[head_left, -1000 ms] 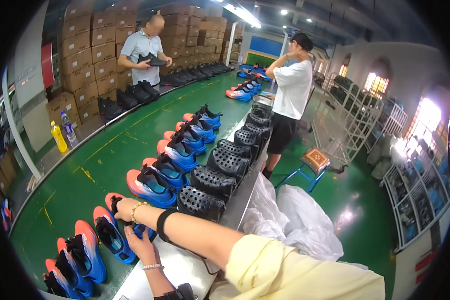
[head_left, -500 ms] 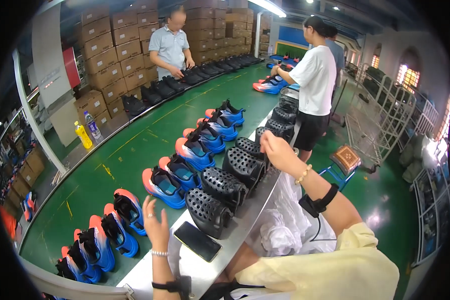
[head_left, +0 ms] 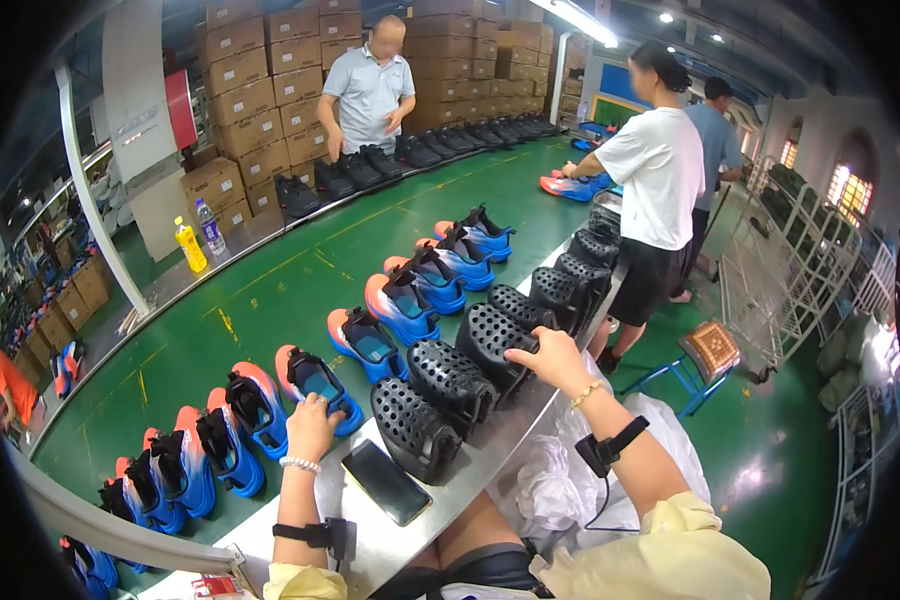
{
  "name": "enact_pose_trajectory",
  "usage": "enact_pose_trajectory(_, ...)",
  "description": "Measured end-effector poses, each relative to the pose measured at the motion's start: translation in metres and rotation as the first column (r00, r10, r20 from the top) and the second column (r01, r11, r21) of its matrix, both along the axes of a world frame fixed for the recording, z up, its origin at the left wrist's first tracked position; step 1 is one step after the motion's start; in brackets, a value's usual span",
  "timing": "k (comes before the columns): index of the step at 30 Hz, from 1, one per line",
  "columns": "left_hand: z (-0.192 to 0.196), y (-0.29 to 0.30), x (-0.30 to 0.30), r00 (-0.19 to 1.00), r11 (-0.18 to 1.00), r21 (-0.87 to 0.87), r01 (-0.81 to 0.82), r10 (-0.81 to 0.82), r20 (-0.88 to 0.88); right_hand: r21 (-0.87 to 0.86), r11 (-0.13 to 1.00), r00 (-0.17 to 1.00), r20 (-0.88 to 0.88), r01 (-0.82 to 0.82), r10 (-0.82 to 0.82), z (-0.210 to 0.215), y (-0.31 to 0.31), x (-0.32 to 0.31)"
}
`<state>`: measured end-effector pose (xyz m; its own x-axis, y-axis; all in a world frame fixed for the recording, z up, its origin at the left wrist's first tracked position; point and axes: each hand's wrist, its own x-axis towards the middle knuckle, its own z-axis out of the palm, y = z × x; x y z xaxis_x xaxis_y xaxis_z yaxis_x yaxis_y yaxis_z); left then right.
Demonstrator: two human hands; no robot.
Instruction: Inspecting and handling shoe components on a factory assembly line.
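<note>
Since half a second ago, both hands have moved forward: the left one was raised above the metal edge and the right one was in the air over the black shoes; now each is down on a shoe.

On the left side, pairs of blue and orange shoes (head_left: pixel 232 432) stand on the green conveyor belt (head_left: pixel 270 290). The left hand (head_left: pixel 312 425) rests with bent fingers on the heel of one blue and orange shoe (head_left: pixel 315 385); this shoe lies with its long axis going away and to the left, toe pointing far-left. I cannot tell if the fingers really grip it.

Just right of this hand, a black phone (head_left: pixel 386 481) lies flat on the metal tabletop (head_left: pixel 470 470). Next comes the row of black perforated shoe moulds (head_left: pixel 417 428). The right hand (head_left: pixel 554 358) lies closed over the top of one black mould (head_left: pixel 495 340), which points down-left.
</note>
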<state>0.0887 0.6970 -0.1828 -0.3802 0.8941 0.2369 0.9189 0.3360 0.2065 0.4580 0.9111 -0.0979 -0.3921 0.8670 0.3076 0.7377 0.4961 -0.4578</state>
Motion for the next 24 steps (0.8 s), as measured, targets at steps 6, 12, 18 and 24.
enact_pose_trajectory(6,-0.007,-0.049,0.018,0.960,0.891,0.437,-0.126,-0.002,0.280,0.145,0.989,0.999,-0.020,-0.039,0.043,0.075,-0.028,-0.023)
enact_pose_trajectory(12,-0.065,-0.056,0.007,0.822,0.799,0.476,-0.368,0.041,0.568,0.100,0.835,0.834,0.187,-0.542,0.519,0.103,-0.099,-0.171)
enact_pose_trajectory(18,-0.056,-0.048,0.013,0.754,0.786,0.475,-0.395,-0.017,0.656,-0.662,0.664,0.790,0.175,-0.347,0.588,0.056,-0.094,-0.300)
enact_pose_trajectory(24,-0.069,-0.045,0.004,0.772,0.786,0.449,-0.426,0.057,0.633,-0.622,0.747,0.812,0.297,-0.234,0.502,0.001,-0.107,-0.358)
